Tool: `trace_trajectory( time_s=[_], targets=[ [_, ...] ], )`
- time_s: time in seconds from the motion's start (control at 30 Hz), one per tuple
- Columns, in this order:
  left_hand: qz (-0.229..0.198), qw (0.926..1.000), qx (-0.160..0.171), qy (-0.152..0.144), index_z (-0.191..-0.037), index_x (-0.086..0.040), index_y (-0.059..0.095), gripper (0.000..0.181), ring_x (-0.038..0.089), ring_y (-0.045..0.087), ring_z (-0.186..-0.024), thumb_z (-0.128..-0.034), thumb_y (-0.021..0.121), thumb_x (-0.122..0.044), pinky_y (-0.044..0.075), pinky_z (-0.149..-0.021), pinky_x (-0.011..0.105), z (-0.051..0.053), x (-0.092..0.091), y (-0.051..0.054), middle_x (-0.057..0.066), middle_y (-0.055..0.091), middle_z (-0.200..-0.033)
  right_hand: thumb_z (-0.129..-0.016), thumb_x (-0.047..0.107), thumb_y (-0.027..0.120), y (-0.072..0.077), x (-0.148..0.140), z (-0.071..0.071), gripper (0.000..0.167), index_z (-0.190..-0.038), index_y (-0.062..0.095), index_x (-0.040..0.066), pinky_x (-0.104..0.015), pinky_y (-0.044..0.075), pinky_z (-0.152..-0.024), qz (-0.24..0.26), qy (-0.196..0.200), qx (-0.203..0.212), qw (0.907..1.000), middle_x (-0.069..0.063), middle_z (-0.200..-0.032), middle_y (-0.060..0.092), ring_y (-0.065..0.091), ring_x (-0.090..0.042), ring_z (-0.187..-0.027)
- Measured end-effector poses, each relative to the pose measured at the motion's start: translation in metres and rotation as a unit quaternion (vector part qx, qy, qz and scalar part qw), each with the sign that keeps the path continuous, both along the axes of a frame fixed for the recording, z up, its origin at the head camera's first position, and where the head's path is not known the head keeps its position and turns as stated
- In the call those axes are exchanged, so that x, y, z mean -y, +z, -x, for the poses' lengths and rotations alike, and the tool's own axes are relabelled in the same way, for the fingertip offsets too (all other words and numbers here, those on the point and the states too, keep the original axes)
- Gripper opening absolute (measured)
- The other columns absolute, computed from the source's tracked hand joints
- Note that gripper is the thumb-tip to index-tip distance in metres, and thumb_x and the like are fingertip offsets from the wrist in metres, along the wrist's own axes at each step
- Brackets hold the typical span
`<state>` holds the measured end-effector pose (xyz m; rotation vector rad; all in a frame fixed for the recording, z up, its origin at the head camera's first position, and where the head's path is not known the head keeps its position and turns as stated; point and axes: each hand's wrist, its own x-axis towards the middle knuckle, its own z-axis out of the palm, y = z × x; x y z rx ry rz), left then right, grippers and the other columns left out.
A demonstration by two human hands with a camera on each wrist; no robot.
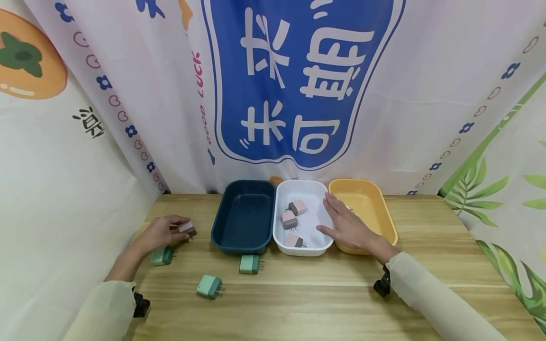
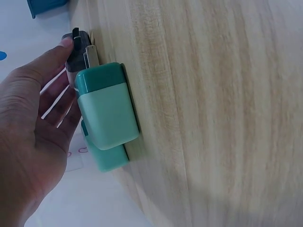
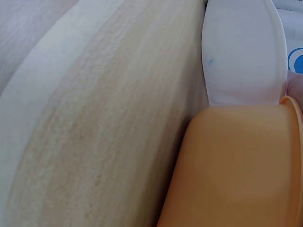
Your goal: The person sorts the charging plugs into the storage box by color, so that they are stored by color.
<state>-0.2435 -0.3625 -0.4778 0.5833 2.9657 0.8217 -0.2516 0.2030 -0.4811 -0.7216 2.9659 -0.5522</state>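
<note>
Left hand pinching pink-and-gray plug-in charger over wooden table, left of navy tray. Two-tone green charger lying just beside that hand. Right hand spreading fingers wide over adjoining rims of white tray and yellow tray; contact unclear. Three pink-and-gray chargers lying in white tray. Two more green chargers lying before navy tray.

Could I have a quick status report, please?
Left grip holding pink-and-gray charger. Right grip spread over white tray and yellow tray. Navy tray between held charger and white tray.
</note>
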Motion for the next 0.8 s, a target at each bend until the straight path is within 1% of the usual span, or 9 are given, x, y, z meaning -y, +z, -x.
trace_trajectory(
  time_s=[0.1, 0.3, 0.47, 0.57, 0.8],
  targets=[
    [0.001, 1.0, -0.002, 0.004, -0.128, 0.01, 0.069, 0.042, 0.043, 0.072, -0.108, -0.091, 0.082, -0.005, 0.061, -0.089, 0.052, 0.001, -0.0008, -0.0011, 0.029, 0.071, -0.122, -0.104, 0.07, 0.045, -0.001, -0.0002, 0.0007, 0.1, -0.168, 0.013, 0.0, -0.064, 0.018, -0.127, -0.001, 0.0, -0.001, 1.0, -0.014, -0.178, 0.0, 0.008, -0.039, -0.163],
    [-0.005, 0.9999, 0.004, 0.013, -0.127, 0.009, 0.07, 0.04, 0.041, 0.072, -0.106, -0.0912, 0.081, -0.003, 0.062, -0.087, 0.05, 0.0021, -0.003, -0.0019, 0.028, 0.072, -0.12, -0.104, 0.07, 0.045, -0.001, -0.0009, 0.001, 0.1, -0.168, 0.014, 0.0, -0.063, 0.018, -0.128, -0.002, 0.003, -0.005, 1.0, -0.015, -0.178, 0.001, 0.008, -0.038, -0.163],
    [-0.004, 0.9999, -0.004, 0.012, -0.126, 0.009, 0.07, 0.038, 0.04, 0.072, -0.105, -0.0907, 0.081, -0.001, 0.062, -0.086, 0.05, 0.0026, -0.003, -0.0015, 0.028, 0.072, -0.119, -0.104, 0.07, 0.046, -0.0005, -0.0007, 0.0005, 0.1, -0.168, 0.015, -0.001, -0.062, 0.018, -0.128, 0.0, 0.005, -0.006, 1.0, -0.015, -0.178, 0.001, 0.008, -0.038, -0.163],
    [-0.005, 0.9999, -0.006, 0.013, -0.126, 0.01, 0.07, 0.038, 0.041, 0.072, -0.106, -0.0907, 0.081, -0.001, 0.062, -0.086, 0.05, 0.0018, -0.003, -0.0005, 0.029, 0.071, -0.121, -0.104, 0.07, 0.045, -0.0007, -0.0006, 0.0009, 0.1, -0.168, 0.016, -0.001, -0.061, 0.018, -0.128, -0.002, 0.006, -0.008, 0.9999, -0.015, -0.178, 0.001, 0.009, -0.038, -0.163],
    [-0.015, 0.9996, -0.005, 0.024, -0.127, 0.009, 0.07, 0.04, 0.044, 0.071, -0.108, -0.0915, 0.081, -0.003, 0.061, -0.088, 0.054, 0.0007, -0.0018, 0.004, 0.03, 0.07, -0.124, -0.104, 0.07, 0.045, -0.0014, -0.001, 0.0018, 0.099, -0.168, 0.015, -0.001, -0.06, 0.018, -0.128, -0.006, 0.007, -0.011, 0.9999, -0.014, -0.178, 0.001, 0.009, -0.038, -0.163]
  ],
)
